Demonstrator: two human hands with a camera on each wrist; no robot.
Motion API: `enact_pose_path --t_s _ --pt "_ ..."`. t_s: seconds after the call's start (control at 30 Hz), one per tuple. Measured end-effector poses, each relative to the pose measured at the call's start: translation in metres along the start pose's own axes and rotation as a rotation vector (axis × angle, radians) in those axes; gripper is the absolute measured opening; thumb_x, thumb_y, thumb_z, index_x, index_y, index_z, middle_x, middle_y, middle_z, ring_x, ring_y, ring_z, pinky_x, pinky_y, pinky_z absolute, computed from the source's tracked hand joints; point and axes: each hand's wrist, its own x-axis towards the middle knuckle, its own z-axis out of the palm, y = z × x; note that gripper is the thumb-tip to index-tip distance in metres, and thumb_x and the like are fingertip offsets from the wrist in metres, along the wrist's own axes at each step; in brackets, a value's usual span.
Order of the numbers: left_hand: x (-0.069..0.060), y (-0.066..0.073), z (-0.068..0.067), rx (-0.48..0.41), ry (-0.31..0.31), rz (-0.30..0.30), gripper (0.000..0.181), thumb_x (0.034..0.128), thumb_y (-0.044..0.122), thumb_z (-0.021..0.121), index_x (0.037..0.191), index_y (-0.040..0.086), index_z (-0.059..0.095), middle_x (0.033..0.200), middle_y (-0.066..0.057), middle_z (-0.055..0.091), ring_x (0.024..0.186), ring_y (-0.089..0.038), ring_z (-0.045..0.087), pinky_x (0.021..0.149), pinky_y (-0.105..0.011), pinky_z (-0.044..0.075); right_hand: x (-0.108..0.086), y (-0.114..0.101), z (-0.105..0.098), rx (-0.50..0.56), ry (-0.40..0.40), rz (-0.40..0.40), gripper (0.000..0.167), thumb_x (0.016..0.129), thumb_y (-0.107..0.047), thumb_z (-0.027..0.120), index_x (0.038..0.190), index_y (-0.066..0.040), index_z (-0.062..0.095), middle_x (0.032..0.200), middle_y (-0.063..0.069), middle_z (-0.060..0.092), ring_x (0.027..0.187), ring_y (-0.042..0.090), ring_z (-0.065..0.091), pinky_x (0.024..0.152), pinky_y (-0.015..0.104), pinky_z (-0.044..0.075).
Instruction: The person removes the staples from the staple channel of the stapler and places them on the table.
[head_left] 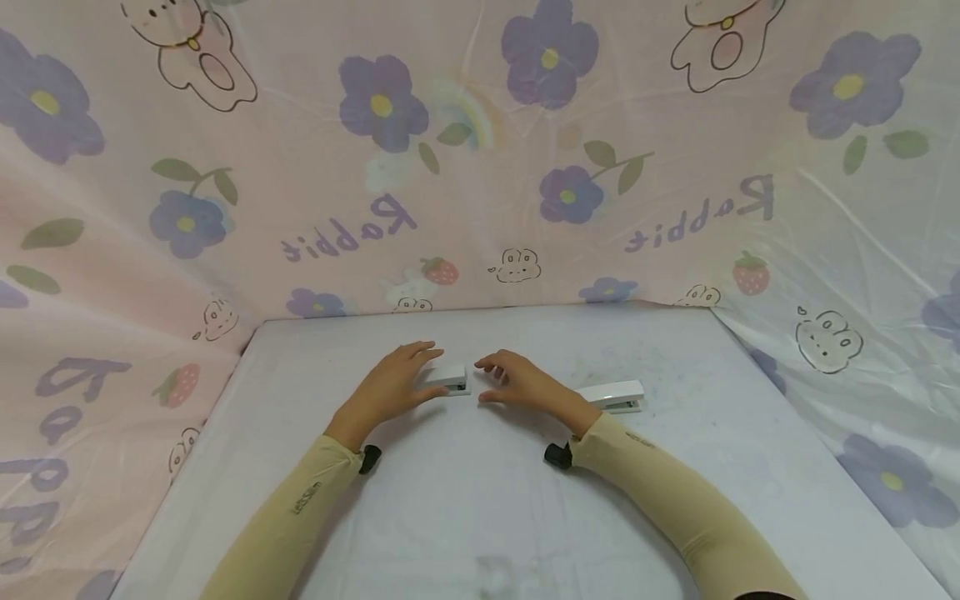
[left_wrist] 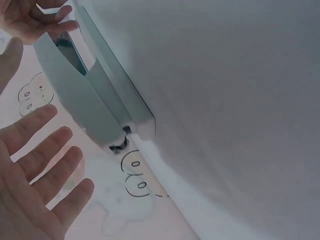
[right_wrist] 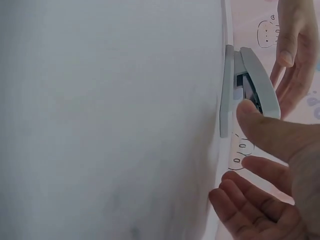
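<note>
A white stapler (head_left: 450, 375) lies on the table between the two hands, its mouth end towards the right hand. My left hand (head_left: 393, 385) is beside its rear end, fingers spread and thumb apart; in the left wrist view those fingers (left_wrist: 47, 155) stand off the pale stapler (left_wrist: 82, 95). My right hand (head_left: 528, 387) hovers just right of the mouth, loosely bent and holding nothing. In the right wrist view its thumb (right_wrist: 260, 125) overlaps the stapler (right_wrist: 262, 75); contact cannot be told. A second white stapler (head_left: 618, 393) lies behind the right wrist, partly hidden.
The white-covered table (head_left: 480, 500) reaches back to a printed curtain (head_left: 465, 208) with flowers and rabbits, which also hangs at both sides. Small black wrist cameras are worn at the left cuff (head_left: 369, 459) and right cuff (head_left: 558, 455).
</note>
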Motion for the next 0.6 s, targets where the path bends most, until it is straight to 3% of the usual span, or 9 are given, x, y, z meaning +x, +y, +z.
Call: enact_pose_path --t_s 0.37,0.6 --pt "0.011 0.009 0.005 0.028 0.004 0.034 0.067 0.0976 0.046 0.08 0.151 0.011 0.061 0.156 -0.014 0.057 0.145 -0.037 0.053 0.119 -0.056 0.042 0.014 -0.001 0.005 0.085 -0.013 0.039 0.046 0.095 -0.025 0.086 0.133 -0.005 0.07 0.108 0.006 0.067 0.095 0.015 0.062 0.087 0.03 0.055" --pt "0.016 0.014 0.009 0.08 0.003 0.041 0.057 0.0979 0.044 0.08 0.144 0.013 0.067 0.143 -0.011 0.068 0.131 -0.035 0.065 0.108 -0.053 0.052 0.024 0.0 0.012 0.117 -0.022 0.082 0.041 0.094 -0.026 0.087 0.127 -0.008 0.073 0.097 0.0 0.064 0.085 0.011 0.058 0.08 0.027 0.052"
